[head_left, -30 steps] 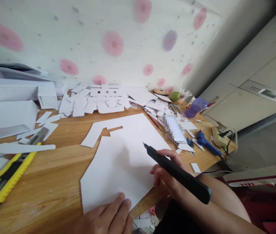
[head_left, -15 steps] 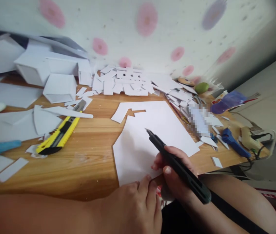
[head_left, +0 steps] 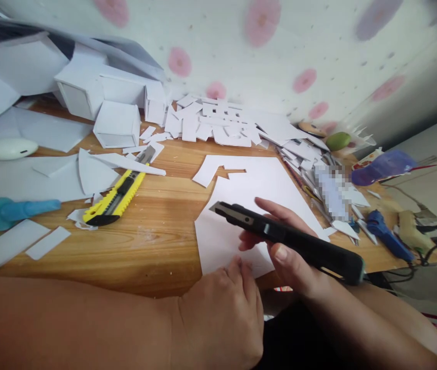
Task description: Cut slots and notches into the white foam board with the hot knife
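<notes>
A black utility knife (head_left: pixel 288 241) lies in my right hand (head_left: pixel 291 257), its short blade out and pointing to the left above the sheet. Under it is a white board sheet (head_left: pixel 260 185) with a stepped notch cut near its far left corner. My left hand (head_left: pixel 226 308) is closed at the sheet's near edge, fingers bent over it; its thumb is hidden. To the left, a yellow utility knife (head_left: pixel 120 198) rests on the wooden table (head_left: pixel 152 231), partly under a thin white strip.
White box-like models (head_left: pixel 118 123) stand at the back left. Cut pieces (head_left: pixel 222 123) are heaped against the wall. On the right are a blue glue gun (head_left: pixel 388 234) with cables and a purple object (head_left: pixel 388 167). A blue bottle (head_left: pixel 10 213) and a white mouse (head_left: pixel 8 148) sit left.
The black knife has turned in my right hand and now lies flatter, blade further left. My right fingers have loosened somewhat. The whole view has shifted, so the table things appear further right.
</notes>
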Demonstrator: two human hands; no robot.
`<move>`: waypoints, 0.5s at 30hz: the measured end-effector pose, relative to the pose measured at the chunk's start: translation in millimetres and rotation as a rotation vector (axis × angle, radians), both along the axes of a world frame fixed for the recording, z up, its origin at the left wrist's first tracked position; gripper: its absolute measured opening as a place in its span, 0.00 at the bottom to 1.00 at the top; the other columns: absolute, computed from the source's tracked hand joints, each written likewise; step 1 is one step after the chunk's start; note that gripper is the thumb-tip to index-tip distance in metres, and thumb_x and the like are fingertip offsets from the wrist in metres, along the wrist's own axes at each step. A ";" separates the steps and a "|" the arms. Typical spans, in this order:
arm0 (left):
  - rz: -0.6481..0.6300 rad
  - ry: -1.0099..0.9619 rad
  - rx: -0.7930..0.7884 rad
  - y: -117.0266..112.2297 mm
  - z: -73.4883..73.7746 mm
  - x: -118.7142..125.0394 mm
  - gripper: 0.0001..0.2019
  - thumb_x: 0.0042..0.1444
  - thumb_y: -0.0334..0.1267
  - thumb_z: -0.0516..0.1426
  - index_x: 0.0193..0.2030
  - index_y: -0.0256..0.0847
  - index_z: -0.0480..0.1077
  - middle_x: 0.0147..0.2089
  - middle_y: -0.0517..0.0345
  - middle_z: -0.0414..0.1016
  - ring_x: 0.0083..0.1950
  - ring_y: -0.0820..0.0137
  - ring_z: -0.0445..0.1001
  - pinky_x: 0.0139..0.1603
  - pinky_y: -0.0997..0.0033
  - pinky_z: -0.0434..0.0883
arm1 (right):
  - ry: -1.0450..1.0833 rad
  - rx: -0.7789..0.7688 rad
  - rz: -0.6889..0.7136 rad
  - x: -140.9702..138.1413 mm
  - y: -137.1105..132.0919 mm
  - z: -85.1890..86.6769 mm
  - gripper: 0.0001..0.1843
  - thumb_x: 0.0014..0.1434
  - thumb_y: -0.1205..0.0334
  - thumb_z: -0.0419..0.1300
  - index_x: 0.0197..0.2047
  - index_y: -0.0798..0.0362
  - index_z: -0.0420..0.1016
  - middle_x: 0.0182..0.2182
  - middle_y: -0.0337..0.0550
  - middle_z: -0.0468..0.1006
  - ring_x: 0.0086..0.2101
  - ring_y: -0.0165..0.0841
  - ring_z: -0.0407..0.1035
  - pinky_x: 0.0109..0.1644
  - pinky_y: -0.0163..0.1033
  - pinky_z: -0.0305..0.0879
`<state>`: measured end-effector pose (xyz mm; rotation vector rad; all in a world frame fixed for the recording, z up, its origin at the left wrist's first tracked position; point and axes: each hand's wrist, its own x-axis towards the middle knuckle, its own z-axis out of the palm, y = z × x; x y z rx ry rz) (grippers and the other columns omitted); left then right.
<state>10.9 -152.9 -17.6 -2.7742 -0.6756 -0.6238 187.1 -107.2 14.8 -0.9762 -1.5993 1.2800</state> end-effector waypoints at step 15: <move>0.120 -0.074 -0.044 0.3 -22.0 11.6 0.13 0.58 0.35 0.54 0.39 0.36 0.81 0.48 0.38 0.83 0.48 0.46 0.80 0.36 0.54 0.77 | -0.002 0.016 0.182 -21.4 46.6 -15.9 0.18 0.59 0.65 0.70 0.52 0.45 0.75 0.39 0.40 0.83 0.36 0.31 0.78 0.37 0.33 0.76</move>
